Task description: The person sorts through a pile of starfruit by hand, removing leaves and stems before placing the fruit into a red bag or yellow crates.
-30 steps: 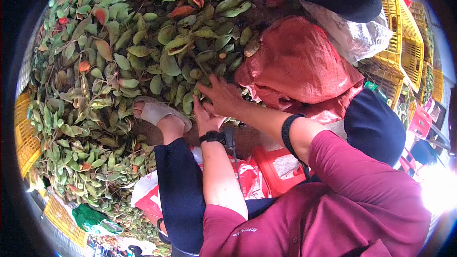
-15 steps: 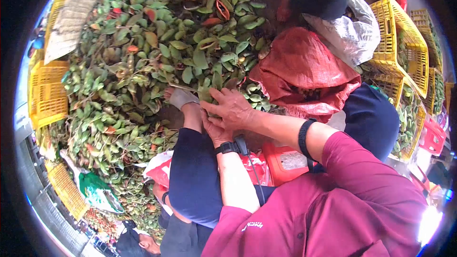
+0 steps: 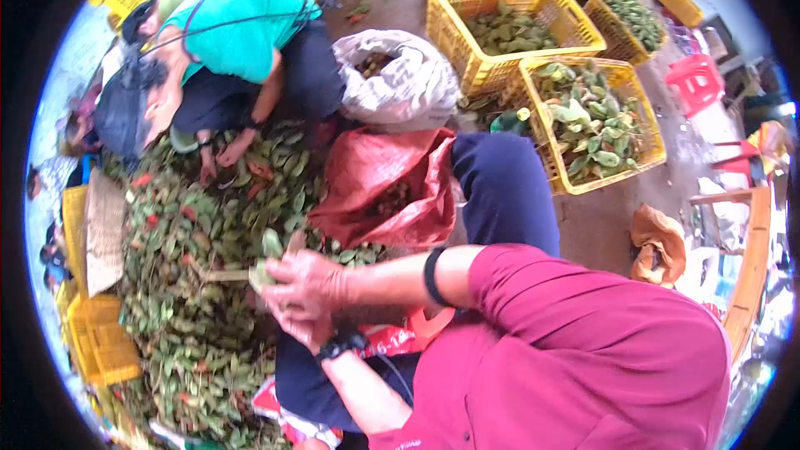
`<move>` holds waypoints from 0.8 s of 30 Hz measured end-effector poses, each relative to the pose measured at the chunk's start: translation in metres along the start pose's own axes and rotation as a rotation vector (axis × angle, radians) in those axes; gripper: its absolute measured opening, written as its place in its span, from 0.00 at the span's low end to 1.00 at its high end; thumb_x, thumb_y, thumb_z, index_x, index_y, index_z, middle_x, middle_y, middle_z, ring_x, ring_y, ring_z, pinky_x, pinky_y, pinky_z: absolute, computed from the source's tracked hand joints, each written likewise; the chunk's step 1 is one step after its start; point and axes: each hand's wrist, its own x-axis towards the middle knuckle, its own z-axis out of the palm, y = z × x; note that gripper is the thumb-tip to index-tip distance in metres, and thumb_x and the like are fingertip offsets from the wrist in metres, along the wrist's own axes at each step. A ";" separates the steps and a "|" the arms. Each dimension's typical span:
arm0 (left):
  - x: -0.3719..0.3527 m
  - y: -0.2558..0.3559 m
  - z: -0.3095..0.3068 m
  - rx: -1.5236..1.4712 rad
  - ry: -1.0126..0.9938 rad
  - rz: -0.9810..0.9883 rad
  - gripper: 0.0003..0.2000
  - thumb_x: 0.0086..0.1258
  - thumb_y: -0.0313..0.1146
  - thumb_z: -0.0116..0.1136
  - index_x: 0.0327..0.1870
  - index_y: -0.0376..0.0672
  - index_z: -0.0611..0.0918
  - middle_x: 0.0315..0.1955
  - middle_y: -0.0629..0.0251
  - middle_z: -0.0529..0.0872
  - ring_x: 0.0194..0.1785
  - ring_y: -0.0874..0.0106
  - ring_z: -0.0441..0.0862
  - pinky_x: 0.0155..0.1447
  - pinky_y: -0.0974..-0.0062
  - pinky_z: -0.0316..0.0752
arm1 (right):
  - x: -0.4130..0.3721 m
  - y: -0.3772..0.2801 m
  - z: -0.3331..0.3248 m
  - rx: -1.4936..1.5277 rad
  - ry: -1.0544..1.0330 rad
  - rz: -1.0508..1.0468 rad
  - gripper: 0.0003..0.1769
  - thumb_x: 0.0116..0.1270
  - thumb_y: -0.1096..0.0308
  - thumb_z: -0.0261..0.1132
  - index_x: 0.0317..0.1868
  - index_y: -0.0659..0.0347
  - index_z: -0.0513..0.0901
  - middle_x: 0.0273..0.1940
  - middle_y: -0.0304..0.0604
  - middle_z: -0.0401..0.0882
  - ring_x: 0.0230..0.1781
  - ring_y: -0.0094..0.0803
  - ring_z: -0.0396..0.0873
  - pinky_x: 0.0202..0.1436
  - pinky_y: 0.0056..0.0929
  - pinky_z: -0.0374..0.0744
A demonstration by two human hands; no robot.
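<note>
My left hand (image 3: 302, 327), with a dark watch on its wrist, is closed round a pale leafy stem (image 3: 227, 275), partly hidden below my right hand. My right hand (image 3: 308, 281), with a black band on the forearm, is closed at the green leaves (image 3: 262, 275) of that stem; its fingers are slightly blurred. Both hands are close together over the edge of a large heap of green leafy stems (image 3: 187, 283) with some red leaves. An open red sack (image 3: 375, 158) with small brownish pieces inside stands just beyond my hands.
A co-worker in a teal top (image 3: 246, 21) bends over the heap's far side. A white sack (image 3: 408, 83) stands beside the red one. Yellow crates (image 3: 467, 71) with leaves are at the upper right, a red stool (image 3: 696, 83) farther right, and a yellow crate (image 3: 104, 342) at the left.
The view has swung toward the right, bringing more crates and the co-worker's upper body into sight. My hands and the stem appear farther left and lower, with my right fingers closer together.
</note>
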 end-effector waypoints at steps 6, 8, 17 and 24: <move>0.025 -0.033 0.039 -0.173 -0.204 -0.093 0.25 0.81 0.52 0.47 0.71 0.47 0.74 0.68 0.62 0.77 0.70 0.64 0.73 0.73 0.59 0.68 | 0.029 -0.035 -0.119 -0.367 0.027 -0.006 0.33 0.51 0.49 0.74 0.58 0.47 0.81 0.55 0.51 0.76 0.41 0.48 0.80 0.41 0.44 0.82; 0.012 -0.035 0.059 -0.167 -0.178 -0.132 0.26 0.81 0.52 0.46 0.71 0.46 0.73 0.69 0.63 0.76 0.71 0.63 0.72 0.76 0.60 0.65 | 0.024 -0.039 -0.125 -0.368 0.068 0.025 0.35 0.48 0.49 0.74 0.59 0.47 0.80 0.53 0.52 0.76 0.44 0.49 0.79 0.43 0.47 0.81; -0.011 -0.024 0.065 -0.114 -0.275 -0.208 0.28 0.82 0.51 0.41 0.75 0.43 0.67 0.72 0.61 0.71 0.74 0.60 0.67 0.76 0.58 0.63 | 0.005 -0.042 -0.110 -0.260 0.063 0.043 0.36 0.46 0.49 0.75 0.58 0.50 0.80 0.54 0.53 0.76 0.42 0.49 0.81 0.42 0.47 0.81; 0.062 -0.073 0.190 -0.007 -0.383 -0.292 0.24 0.81 0.46 0.45 0.72 0.44 0.73 0.70 0.60 0.74 0.71 0.64 0.72 0.75 0.61 0.67 | 0.046 -0.032 -0.256 -0.517 0.358 0.090 0.30 0.57 0.50 0.74 0.58 0.52 0.82 0.55 0.56 0.78 0.48 0.53 0.82 0.48 0.46 0.83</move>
